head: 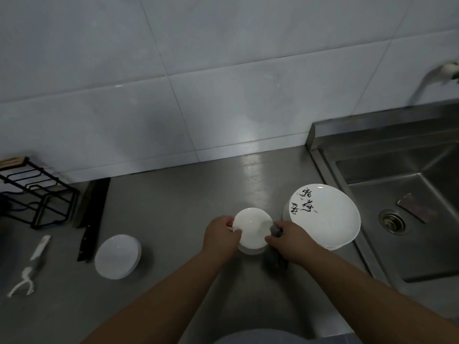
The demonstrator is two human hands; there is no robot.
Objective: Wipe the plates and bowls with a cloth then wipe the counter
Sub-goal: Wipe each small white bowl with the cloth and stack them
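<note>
White glossy bowl point(252, 227), rim pinched by the left hand point(219, 234); the right hand point(289, 240) clutches a grey cloth point(275, 230) (crumpled).

We see a small dish point(252, 228) in plain white, with no pattern. Against its edge is a dark grey cloth point(275, 230), gripped by the right hand point(289, 240). The stack of large plates point(327, 224) is white too, though the top one carries black brush-stroke characters with faint grey smudges near its far rim. Further left we find a stack of dishes point(116, 256), also plain white. The worktop point(173, 199) is dull steel grey, as is the sink point(397, 244). The wire rack point(37, 194) is black, the knife point(85, 242) black, the small utensil point(27, 271) white. We read the wall tiles point(198, 70) as pale grey-white with darker grout lines.
</note>
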